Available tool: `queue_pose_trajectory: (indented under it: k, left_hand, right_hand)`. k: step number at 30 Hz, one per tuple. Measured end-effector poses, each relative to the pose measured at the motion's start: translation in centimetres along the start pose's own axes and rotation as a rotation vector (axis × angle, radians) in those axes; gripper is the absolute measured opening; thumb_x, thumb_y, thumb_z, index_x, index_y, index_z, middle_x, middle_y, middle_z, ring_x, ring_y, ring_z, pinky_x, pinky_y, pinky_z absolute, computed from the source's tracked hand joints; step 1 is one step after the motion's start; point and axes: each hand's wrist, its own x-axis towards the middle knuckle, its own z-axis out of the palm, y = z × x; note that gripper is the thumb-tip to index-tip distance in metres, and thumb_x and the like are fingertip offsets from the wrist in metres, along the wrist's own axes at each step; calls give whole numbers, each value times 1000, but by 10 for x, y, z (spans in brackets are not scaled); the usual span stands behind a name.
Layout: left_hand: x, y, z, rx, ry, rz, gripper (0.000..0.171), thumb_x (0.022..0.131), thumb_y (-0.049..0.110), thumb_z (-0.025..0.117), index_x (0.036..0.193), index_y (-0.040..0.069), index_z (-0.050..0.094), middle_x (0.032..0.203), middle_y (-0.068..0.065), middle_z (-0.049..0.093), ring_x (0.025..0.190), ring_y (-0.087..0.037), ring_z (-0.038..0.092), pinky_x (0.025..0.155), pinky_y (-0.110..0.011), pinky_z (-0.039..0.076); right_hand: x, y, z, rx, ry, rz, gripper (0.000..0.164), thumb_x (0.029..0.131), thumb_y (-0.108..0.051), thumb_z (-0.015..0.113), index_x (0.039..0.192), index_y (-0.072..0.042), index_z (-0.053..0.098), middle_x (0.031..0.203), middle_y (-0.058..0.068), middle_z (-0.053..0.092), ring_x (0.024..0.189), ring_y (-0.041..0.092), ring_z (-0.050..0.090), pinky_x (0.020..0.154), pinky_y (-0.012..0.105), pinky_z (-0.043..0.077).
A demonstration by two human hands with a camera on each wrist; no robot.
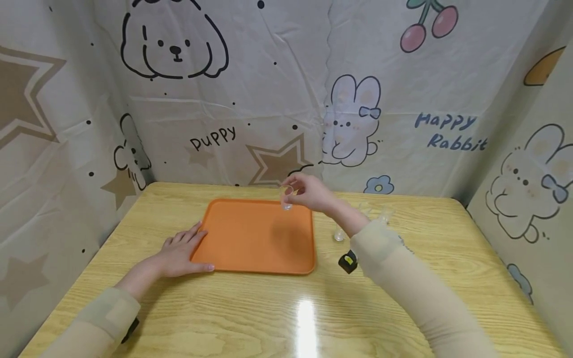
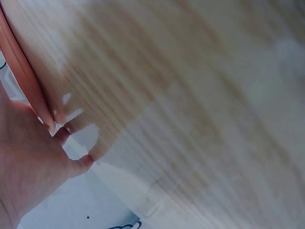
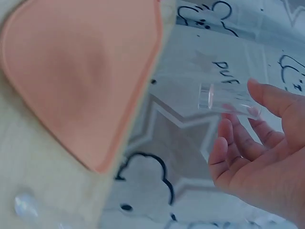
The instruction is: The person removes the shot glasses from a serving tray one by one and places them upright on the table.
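Observation:
My left hand [image 1: 181,252] lies at the left edge of an orange tray [image 1: 252,238], its fingers spread and its thumb along the near left corner. The left wrist view shows the same hand [image 2: 33,157] beside the tray's rim [image 2: 28,71]. Above the tray's far right part, my right hand [image 1: 311,193] pinches a small clear glass [image 1: 287,198] between thumb and fingers. In the right wrist view the glass [image 3: 224,99] shows a thick base pointing away from the hand [image 3: 267,157]. Nothing stands on the tray.
Right of the tray, partly hidden by my right forearm, are several clear glass-like items [image 1: 339,233]. A small black object [image 1: 347,261] with a yellow mark is by my right sleeve. A patterned cloth [image 1: 277,99] walls in the wooden table [image 1: 250,313].

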Motion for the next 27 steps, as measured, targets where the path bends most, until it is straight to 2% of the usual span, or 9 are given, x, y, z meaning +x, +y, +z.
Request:
queue_pose_trajectory:
  k: [4,8,15,19,27]
  left_hand:
    - [-2,2,-1,-4,-4,-4,106,76,73,56,150,5,23,157,-18,8,135,-49,16,98,-72,13]
    - [-3,3,-3,2,1,1,104,77,70,58,149,3,25,156,-20,10,134,-51,18,97,-73,15]
    - [-2,3,-5,16,-13,-11,105,76,72,57,150,4,24,157,-19,9,135,-50,17,98,-72,14]
    - [-1,3,-5,18,-12,-9,105,76,73,57,150,5,24,157,-18,9,135,-50,18,98,-72,15]
    - [-1,3,-4,21,-12,-10,105,76,73,56,150,6,24,157,-18,9,135,-50,18,98,-72,15]
  right_hand:
    - [-10,-2,-22,-2,-4,-19,37,84,-10,71,117,-1,57,102,13,67,94,23,62,86,34,48]
    - [-24,-4,-45,-38,0,16,40,85,-14,71,121,-3,56,107,12,65,95,22,61,82,33,48]
    - [-52,0,-85,-120,21,117,42,87,-21,69,124,-8,54,114,11,63,98,23,58,82,33,48]
    - [-69,7,-106,-164,47,129,44,88,-24,68,126,-6,52,115,11,62,100,23,59,81,32,49]
    - [-103,18,-137,-213,107,150,49,90,-27,66,129,-3,49,120,17,60,103,23,57,78,20,48]
